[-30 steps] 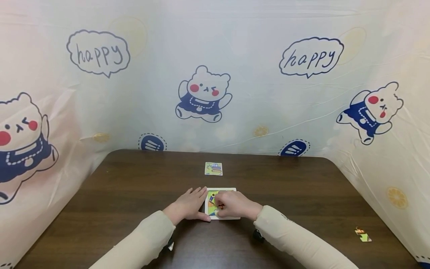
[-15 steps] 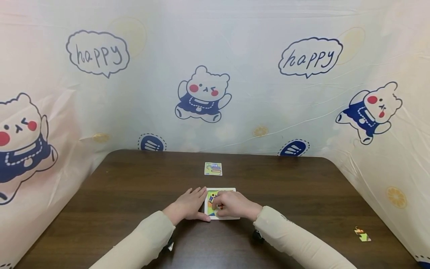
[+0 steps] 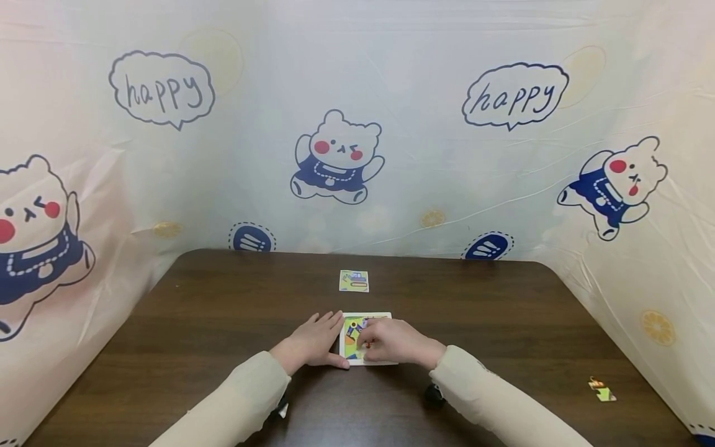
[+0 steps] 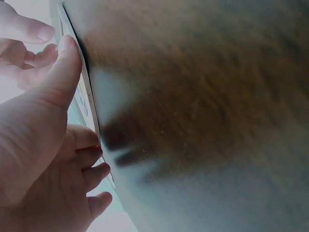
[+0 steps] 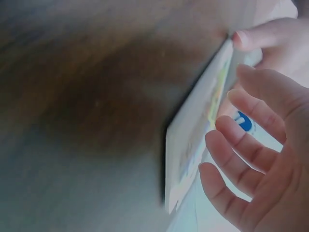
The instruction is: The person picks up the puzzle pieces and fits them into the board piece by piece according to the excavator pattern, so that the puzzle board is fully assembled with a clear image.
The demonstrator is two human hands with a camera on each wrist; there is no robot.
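A small jigsaw puzzle board with a white rim [image 3: 368, 315] lies flat on the table, and puzzle pieces with a green and blue picture [image 3: 352, 347] show in its left part. Along the board's left edge rests my left hand [image 3: 315, 341], fingers spread and thumb at the near corner. Over the right part of the board is my right hand [image 3: 399, 343], covering much of the picture. In the right wrist view its fingers [image 5: 222, 147] are loosely bent above the board, with nothing visible between them and the thumb.
Beyond the board lies a square picture card [image 3: 354, 281]. A couple of loose puzzle pieces [image 3: 602, 390] lie far to the right on the dark wooden table [image 3: 480, 310]. A printed curtain [image 3: 413, 205] hangs around the table's back and sides.
My right hand has shifted slightly to the right, uncovering a little more of the puzzle picture. The left hand has stayed at the board's edge.
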